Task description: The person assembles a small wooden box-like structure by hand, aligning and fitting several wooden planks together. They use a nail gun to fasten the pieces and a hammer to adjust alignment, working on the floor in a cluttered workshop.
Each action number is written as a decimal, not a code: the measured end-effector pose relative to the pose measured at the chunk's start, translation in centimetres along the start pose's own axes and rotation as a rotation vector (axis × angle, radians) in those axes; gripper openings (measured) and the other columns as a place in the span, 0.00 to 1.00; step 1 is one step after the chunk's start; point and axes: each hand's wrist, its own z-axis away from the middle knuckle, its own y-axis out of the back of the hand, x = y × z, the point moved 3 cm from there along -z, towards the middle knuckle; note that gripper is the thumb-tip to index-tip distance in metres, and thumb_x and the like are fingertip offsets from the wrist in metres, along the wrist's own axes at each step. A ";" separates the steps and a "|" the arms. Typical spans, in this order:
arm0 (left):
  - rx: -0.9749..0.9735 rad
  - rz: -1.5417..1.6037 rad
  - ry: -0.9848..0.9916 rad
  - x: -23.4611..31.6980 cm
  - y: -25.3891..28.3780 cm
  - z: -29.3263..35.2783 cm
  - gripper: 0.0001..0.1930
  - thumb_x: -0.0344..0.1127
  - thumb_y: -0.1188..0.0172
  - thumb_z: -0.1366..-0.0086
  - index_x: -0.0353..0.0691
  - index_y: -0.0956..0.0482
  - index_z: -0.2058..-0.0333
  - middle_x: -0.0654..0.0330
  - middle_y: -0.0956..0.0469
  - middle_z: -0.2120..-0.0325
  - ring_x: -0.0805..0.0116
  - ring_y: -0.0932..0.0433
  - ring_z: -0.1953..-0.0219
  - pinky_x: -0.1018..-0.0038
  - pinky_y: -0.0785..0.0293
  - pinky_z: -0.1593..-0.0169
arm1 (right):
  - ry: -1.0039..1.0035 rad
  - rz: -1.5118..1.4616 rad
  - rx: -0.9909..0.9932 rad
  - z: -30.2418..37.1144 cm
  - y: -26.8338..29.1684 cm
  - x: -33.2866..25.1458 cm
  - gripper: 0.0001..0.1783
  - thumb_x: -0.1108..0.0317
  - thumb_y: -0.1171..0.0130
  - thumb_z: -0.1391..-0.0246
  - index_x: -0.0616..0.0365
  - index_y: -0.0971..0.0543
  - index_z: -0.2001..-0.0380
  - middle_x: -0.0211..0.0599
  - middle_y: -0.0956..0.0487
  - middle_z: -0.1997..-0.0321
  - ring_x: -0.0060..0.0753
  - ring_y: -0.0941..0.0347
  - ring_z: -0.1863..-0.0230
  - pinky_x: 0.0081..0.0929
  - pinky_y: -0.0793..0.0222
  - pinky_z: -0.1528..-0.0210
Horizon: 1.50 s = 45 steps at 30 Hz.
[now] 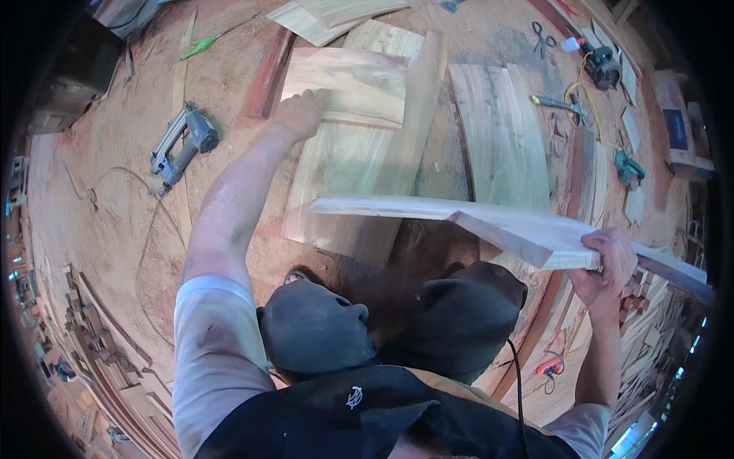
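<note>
My left hand (pixel 300 115) reaches forward with its fingers curled at the near left corner of a rectangular wooden board (pixel 348 80). That board lies over other long pale planks (pixel 344 164); whether the fingers pinch its edge or just press on it is partly hidden. At the right, my right hand (pixel 604 264) grips a long pale wooden panel (pixel 428 208), its fingers wrapped over the edge. The panel is held off the ground, spanning in front of my knees, and a shorter piece (pixel 505 241) stands out along its near side.
A nail gun (pixel 183 145) lies on the dusty floor at left, near a green-handled tool (pixel 200 47). More wide boards (pixel 501 130) lie right of centre. Farther right are a hammer (pixel 556 103), scissors (pixel 543 40), a black power tool (pixel 602 67) and a teal tool (pixel 628 168).
</note>
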 end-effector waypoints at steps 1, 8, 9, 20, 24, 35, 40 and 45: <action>0.066 0.072 0.028 -0.8 0.0 -0.2 0.41 0.58 0.42 0.31 0.44 0.44 0.28 0.39 0.29 0.36 0.46 0.24 0.37 0.54 0.27 0.36 | -0.005 0.004 -0.011 0.0 0.2 -0.2 0.26 0.47 0.24 0.53 0.57 0.25 0.70 0.37 0.19 0.70 0.44 0.21 0.69 0.39 0.30 0.65; 0.323 0.955 0.550 -3.2 -3.2 -0.7 0.40 0.44 0.33 0.36 0.39 0.39 0.30 0.39 0.24 0.40 0.44 0.24 0.39 0.58 0.29 0.34 | -0.058 0.005 -0.028 0.6 0.0 -0.7 0.25 0.50 0.24 0.55 0.57 0.26 0.71 0.37 0.19 0.69 0.43 0.22 0.69 0.38 0.31 0.66; 0.458 0.940 0.389 -2.9 -3.6 -0.1 0.41 0.44 0.32 0.37 0.38 0.39 0.29 0.39 0.24 0.40 0.45 0.23 0.40 0.59 0.28 0.35 | -0.075 0.007 -0.043 0.6 0.2 -0.9 0.25 0.50 0.24 0.55 0.57 0.26 0.71 0.37 0.19 0.69 0.43 0.22 0.69 0.38 0.31 0.65; 0.189 1.009 -0.018 1.7 -3.7 8.6 0.46 0.35 0.25 0.42 0.41 0.39 0.27 0.51 0.16 0.60 0.62 0.17 0.56 0.68 0.21 0.51 | -0.082 -0.147 -0.520 -1.5 1.3 -2.6 0.36 0.34 0.30 0.55 0.61 0.19 0.63 0.42 0.17 0.59 0.51 0.19 0.58 0.42 0.26 0.54; 0.323 1.221 -0.030 4.4 -4.1 9.3 0.45 0.36 0.25 0.41 0.33 0.40 0.29 0.51 0.17 0.59 0.61 0.17 0.58 0.67 0.20 0.52 | -0.140 -0.284 -0.636 -2.9 1.6 -2.8 0.41 0.31 0.30 0.58 0.60 0.18 0.58 0.43 0.17 0.55 0.54 0.19 0.55 0.44 0.26 0.51; -0.079 1.902 0.267 7.5 -4.6 4.6 0.16 0.47 0.34 0.29 0.37 0.20 0.62 0.64 0.22 0.75 0.75 0.24 0.75 0.73 0.22 0.69 | -0.058 -0.614 -0.772 -7.1 -1.3 -2.8 0.47 0.24 0.40 0.49 0.63 0.20 0.51 0.49 0.17 0.53 0.57 0.20 0.53 0.46 0.26 0.49; -0.118 1.778 0.094 9.7 -3.5 4.2 0.17 0.48 0.37 0.28 0.37 0.19 0.62 0.64 0.21 0.74 0.76 0.24 0.75 0.75 0.23 0.68 | -0.149 -0.743 -0.753 -9.3 -3.3 -2.8 0.40 0.32 0.44 0.40 0.64 0.20 0.50 0.52 0.17 0.56 0.57 0.19 0.51 0.47 0.26 0.48; -0.038 1.806 0.024 8.3 -2.7 6.7 0.19 0.48 0.38 0.29 0.35 0.19 0.56 0.61 0.18 0.68 0.74 0.21 0.69 0.75 0.21 0.63 | -0.121 -0.399 -0.839 -11.7 -5.2 -2.9 0.31 0.44 0.40 0.37 0.61 0.21 0.47 0.51 0.15 0.56 0.58 0.19 0.51 0.48 0.26 0.48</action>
